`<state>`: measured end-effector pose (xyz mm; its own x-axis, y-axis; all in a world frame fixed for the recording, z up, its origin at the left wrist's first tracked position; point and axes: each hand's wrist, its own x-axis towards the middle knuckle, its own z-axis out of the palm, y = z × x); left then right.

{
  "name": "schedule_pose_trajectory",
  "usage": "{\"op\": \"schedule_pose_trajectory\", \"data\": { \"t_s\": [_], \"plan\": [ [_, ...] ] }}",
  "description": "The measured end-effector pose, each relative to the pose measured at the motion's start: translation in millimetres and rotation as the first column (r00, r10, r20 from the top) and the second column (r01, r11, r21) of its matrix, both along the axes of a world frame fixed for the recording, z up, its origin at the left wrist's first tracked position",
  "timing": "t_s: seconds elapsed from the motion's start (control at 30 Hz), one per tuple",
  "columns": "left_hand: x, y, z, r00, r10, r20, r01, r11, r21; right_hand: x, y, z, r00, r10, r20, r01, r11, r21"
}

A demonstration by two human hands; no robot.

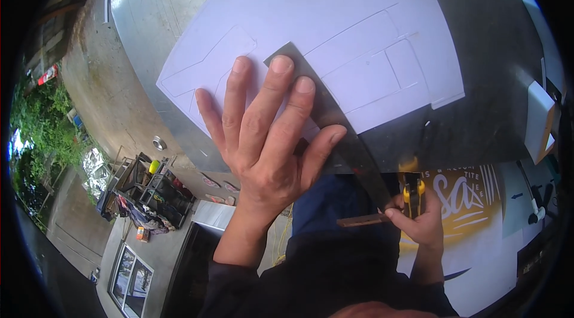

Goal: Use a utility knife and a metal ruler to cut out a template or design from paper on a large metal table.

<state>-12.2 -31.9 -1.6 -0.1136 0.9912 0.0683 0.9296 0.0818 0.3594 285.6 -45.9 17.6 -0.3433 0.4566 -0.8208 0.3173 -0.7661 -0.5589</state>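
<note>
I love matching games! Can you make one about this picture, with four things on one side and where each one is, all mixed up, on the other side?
Things:
1. left hand
2. right hand
3. metal ruler
4. white sheet

Places or states:
A. grips a yellow and black knife
B. lies flat on the grey table, with pencil outlines on it
C. presses down with spread fingers
D. runs slanted from the sheet toward the knife

Pairs: 1-C, 2-A, 3-D, 4-B
</note>
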Motion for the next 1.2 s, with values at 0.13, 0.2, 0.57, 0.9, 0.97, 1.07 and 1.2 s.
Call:
{"op": "schedule_pose_trajectory", "data": {
  "t_s": [0.13,0.2,0.57,0.9,0.97,1.07,1.2],
  "plan": [
    [-1,1,0,1.0,-0.003,-0.001,0.003,1.0,0.007,4,-2,-1,0.999,0.029,0.016,-0.029,1.0,0.006],
    [-2,0,0,1.0,-0.008,-0.003,0.008,1.0,-0.003,3,-1,0,1.0,0.018,0.019,-0.017,1.0,-0.019],
    [0,0,-1,1.0,-0.003,-0.004,0.003,1.0,0.006,3,5,8,0.999,-0.032,-0.003,0.032,0.999,-0.035],
    [0,1,0,1.0,0.002,-0.015,-0.002,1.0,0.01,7,5,4,1.0,-0.022,0.006,0.022,1.0,-0.015],
    [0,0,-1,1.0,-0.001,-0.008,0.002,1.0,0.005,7,5,1,1.0,-0.027,0.001,0.027,1.0,-0.01],
    [-1,-1,-4,1.0,-0.009,0.002,0.009,1.0,0.008,7,6,1,1.0,-0.015,0.01,0.015,1.0,-0.006],
    [-1,-1,-3,1.0,-0.016,0.002,0.016,1.0,0.023,7,6,-1,0.999,0.009,0.041,-0.008,1.0,-0.019]
  ]
}}
